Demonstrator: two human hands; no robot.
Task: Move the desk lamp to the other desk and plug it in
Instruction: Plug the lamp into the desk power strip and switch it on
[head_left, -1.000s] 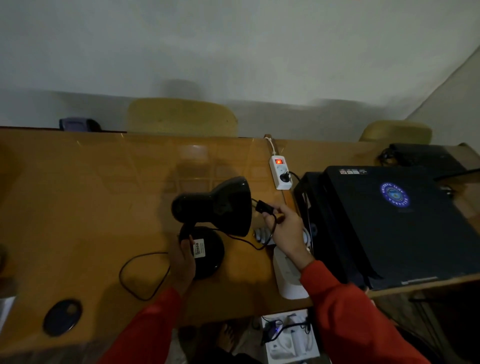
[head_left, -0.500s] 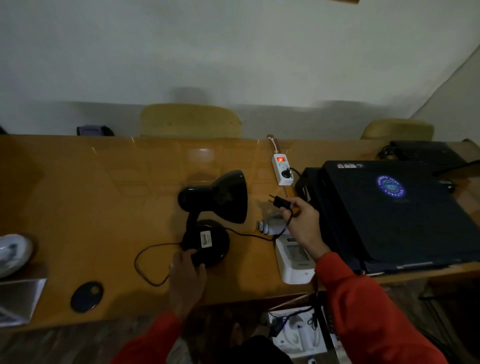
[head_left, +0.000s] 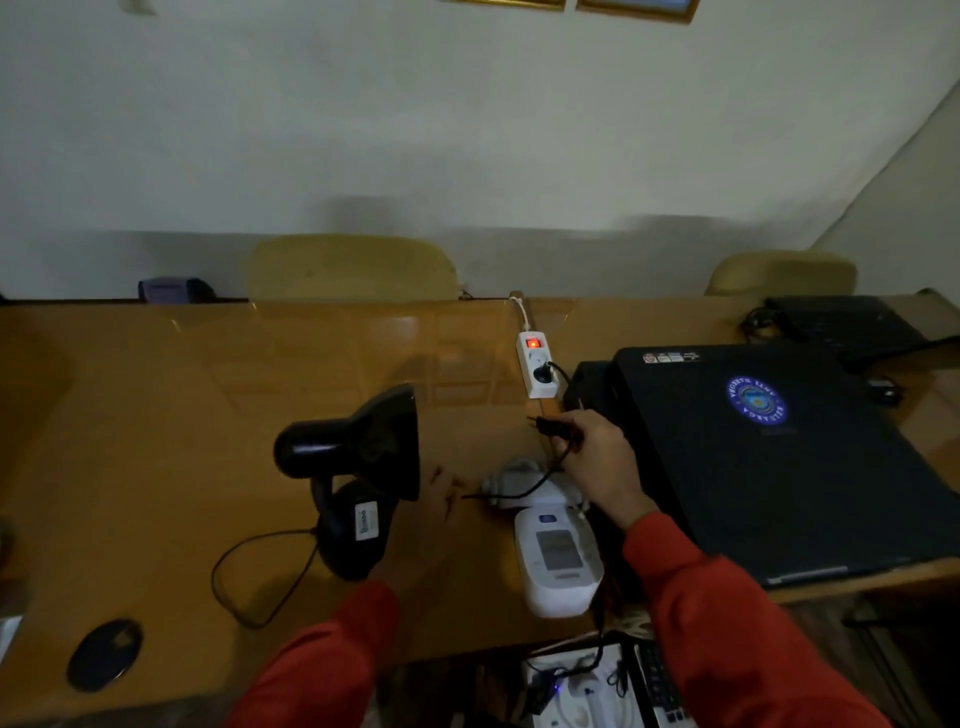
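Note:
A black desk lamp stands on the wooden desk, its shade tipped over its round base. Its cord loops on the desk left of the base. My right hand holds the lamp's black plug, prongs pointing away from me, a short way below a white power strip. The strip's red switch glows and one black plug sits in it. My left hand is blurred, just right of the lamp base, near the cord that hangs from the plug.
A closed black laptop fills the right of the desk, with another dark device behind it. A white monitor unit lies near the front edge. A black round disc lies front left. Two chairs stand behind the desk.
My left hand left the lamp base and moved right toward the hanging cord. My right hand carried the plug slightly closer to the power strip.

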